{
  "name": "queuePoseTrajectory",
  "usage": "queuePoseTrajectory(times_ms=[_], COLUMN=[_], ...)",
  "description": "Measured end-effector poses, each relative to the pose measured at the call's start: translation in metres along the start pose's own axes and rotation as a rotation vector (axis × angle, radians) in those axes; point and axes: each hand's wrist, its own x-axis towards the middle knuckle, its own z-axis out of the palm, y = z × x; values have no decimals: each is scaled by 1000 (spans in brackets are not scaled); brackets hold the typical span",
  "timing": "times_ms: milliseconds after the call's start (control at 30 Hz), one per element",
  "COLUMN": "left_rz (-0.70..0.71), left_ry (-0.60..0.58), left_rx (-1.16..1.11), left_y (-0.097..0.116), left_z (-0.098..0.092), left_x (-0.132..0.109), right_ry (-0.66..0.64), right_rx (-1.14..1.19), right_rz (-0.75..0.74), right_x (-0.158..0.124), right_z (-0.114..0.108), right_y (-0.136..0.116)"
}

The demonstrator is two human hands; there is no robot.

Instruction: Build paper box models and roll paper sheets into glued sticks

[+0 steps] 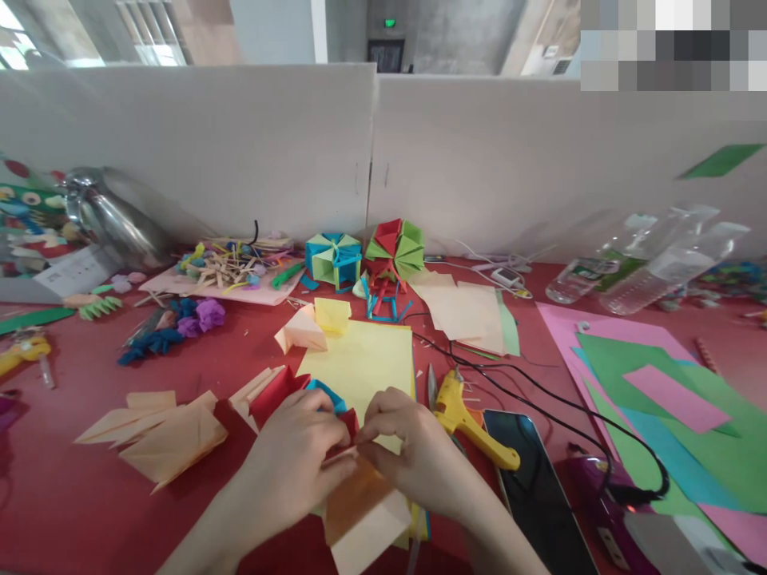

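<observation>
Left hand (311, 439) and right hand (389, 439) both pinch the orange paper (368, 527), probably half-built, wheels (407, 242) at 12 o'clock seem done, 9 o'clock folds (173, 443) look unjoined.

The desk (53, 503) is red. Nearest its near edge, the folded paper piece (368, 531) is peach, joined by red paper (276, 401) and blue paper (327, 391). A pale yellow sheet (359, 347) lies farther in, showing a blue edge. Toward the left edge, the folded papers (180, 443) are peach, and crumpled flowers are purple (209, 315) and dark blue (147, 347). Along the far edge, one paper wheel (334, 263) alternates blue and pale green wedges; its neighbour (395, 247) pairs red with bright green. A kettle (123, 220) at the far left corner is silver. Toward the right edge, the glue gun (476, 431) is yellow, the phone screen (533, 471) black, and layered sheets (623, 359) are green, pink and turquoise.
</observation>
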Motion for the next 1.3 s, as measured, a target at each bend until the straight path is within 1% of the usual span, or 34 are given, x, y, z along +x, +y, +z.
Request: queuePoseTrajectory(times_ms=[33, 100, 200, 267, 367, 500, 667, 767, 833, 933, 1033, 1100, 1300], left_rz=[6, 15, -12, -39, -64, -143, -198, -248, -278, -303, -315, -305, -276], left_ry=[1, 42, 145, 215, 302, 375, 463, 518, 514, 450, 382, 362, 291], left_rx=[25, 53, 49, 46, 41, 63, 117, 62, -44, -250, -418, -440, -325], left_y=[1, 1, -2, -4, -9, -16, -23, -26, -27, -28, -28, -27, -27], left_z=[0, -1, -2, -2, 0, 5, 6, 5, 4, 4, 5, 6, 7], left_x=[1, 1, -2, -5, -9, -14, -14, -12, -13, -16, -20, -21, -20], right_ry=[3, 18, 73, 106, 88, 51, 70, 69, 52, 62, 100, 99, 45], right_rx=[13, 85, 216, 244, 265, 290, 277, 272, 306, 320, 308, 309, 264], right_rz=[1, 1, -6, -12, -35, -31, 29, 30, -23, -99, -107, -120, -157], right_x=[0, 0, 0, -1, -1, -2, 1, 3, 4, 4, 5, 5, 4], right_z=[0, -2, -11, -17, -20, -15, -5, -1, 2, 6, 10, 13, 8], right_y=[-1, -1, 2, 4, 6, 6, 6, 7, 9, 11, 11, 10, 4])
